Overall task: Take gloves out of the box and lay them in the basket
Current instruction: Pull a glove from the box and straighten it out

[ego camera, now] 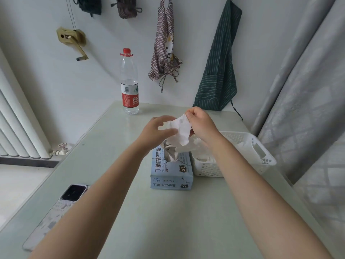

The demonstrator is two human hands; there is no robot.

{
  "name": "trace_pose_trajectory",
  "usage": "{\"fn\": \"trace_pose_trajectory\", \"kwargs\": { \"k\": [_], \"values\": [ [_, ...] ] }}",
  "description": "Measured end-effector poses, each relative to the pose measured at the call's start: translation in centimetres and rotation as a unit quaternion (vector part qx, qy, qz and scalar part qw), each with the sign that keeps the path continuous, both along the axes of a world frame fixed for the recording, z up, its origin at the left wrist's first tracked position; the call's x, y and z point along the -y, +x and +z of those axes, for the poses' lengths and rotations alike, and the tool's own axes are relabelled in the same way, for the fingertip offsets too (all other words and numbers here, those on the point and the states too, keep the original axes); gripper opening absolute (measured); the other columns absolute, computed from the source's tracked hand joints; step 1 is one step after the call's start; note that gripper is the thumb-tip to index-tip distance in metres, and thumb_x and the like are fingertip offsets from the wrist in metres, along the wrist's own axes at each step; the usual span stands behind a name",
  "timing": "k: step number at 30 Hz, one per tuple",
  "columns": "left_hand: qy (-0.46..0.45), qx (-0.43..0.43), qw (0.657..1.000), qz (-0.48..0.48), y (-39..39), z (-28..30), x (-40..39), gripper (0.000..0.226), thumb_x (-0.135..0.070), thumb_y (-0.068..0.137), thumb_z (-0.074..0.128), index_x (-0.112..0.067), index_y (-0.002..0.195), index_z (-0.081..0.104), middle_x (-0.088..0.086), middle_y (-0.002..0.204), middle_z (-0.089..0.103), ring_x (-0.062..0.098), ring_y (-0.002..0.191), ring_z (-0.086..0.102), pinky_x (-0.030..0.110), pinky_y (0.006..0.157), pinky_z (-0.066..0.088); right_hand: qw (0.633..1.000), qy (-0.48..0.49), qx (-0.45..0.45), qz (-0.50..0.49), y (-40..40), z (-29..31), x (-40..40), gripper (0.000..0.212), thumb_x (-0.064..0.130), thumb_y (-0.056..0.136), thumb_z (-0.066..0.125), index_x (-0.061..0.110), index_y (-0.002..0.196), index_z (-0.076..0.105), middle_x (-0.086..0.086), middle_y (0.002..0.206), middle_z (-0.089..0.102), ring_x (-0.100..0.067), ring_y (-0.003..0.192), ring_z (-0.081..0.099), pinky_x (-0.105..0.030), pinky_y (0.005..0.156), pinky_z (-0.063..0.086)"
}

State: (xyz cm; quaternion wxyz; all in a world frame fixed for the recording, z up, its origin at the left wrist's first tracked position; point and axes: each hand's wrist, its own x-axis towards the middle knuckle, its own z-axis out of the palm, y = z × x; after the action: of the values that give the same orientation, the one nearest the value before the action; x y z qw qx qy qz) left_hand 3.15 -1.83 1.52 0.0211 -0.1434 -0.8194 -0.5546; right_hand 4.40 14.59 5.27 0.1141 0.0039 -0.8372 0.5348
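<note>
Holding a white glove (182, 130) above the table (168, 212), we work with both bare hands raised over the open box (171, 171). From the head camera, our right hand (200, 125) pinches the glove's upper edge between thumb and curled fingers, while our left hand (157, 132) pinches its other side, thumb against fingertips. The glove hangs between the two hands, its lower end close over the box opening, where more crumpled white gloves show; whether it touches them we cannot tell. The pale blue box, marked XL, lies flat near the middle of the table. Just to its right, touching or nearly so, stands the white perforated basket (250, 146), with white gloves (202, 157) already lying inside, partly hidden behind our right forearm. At the far edge of the table a clear water bottle (129, 83) with a red cap and red label stands upright. A phone (56, 208) lies face down at the near left, partly under our left forearm. On the wall beyond hang a checked apron (164, 47) and a green striped apron (220, 68). A white radiator (16, 124) runs along the left, and a grey curtain (308, 90) falls at the right.
</note>
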Motion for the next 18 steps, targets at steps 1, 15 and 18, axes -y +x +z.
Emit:
{"fn": "trace_pose_trajectory", "kwargs": {
  "k": [1, 15, 18],
  "values": [
    [0.008, 0.014, 1.000, -0.004, 0.1, 0.4, -0.1, 0.019, -0.024, 0.086, 0.071, -0.022, 0.105, 0.071, -0.001, 0.112, 0.063, 0.013, 0.103, 0.057, 0.029, 0.088, 0.043, 1.000, -0.009, 0.006, 0.002, 0.0, 0.0, -0.1, 0.015, 0.016, 0.100, 0.043, 0.011, 0.094, 0.056, -0.004, 0.081, 0.057, -0.019, 0.064, 0.054, -0.029, 0.054, 0.047],
    [0.350, 0.248, 0.899, 0.092, -0.4, 4.0, -1.9, 0.012, -0.016, 0.099, 0.051, -0.006, 0.100, 0.057, 0.013, 0.085, 0.067, 0.023, 0.075, 0.066, 0.032, 0.054, 0.056, 0.981, 0.174, 0.019, 0.088, 2.6, 0.1, -0.5, 0.060, 0.049, 0.071, 0.081, 0.017, 0.109, 0.048, 0.003, 0.100, 0.054, -0.010, 0.085, 0.052, -0.028, 0.073, 0.048],
    [0.407, 0.260, 0.872, 0.075, -0.3, 4.0, -2.2, 0.011, -0.015, 0.101, 0.049, -0.006, 0.097, 0.054, 0.014, 0.085, 0.063, 0.024, 0.076, 0.065, 0.035, 0.058, 0.060, 0.970, 0.227, 0.063, 0.058, 2.3, -1.2, -0.9, 0.055, 0.035, 0.076, 0.080, 0.016, 0.114, 0.044, 0.003, 0.104, 0.055, -0.017, 0.092, 0.057, -0.033, 0.076, 0.049]
  ]
}}
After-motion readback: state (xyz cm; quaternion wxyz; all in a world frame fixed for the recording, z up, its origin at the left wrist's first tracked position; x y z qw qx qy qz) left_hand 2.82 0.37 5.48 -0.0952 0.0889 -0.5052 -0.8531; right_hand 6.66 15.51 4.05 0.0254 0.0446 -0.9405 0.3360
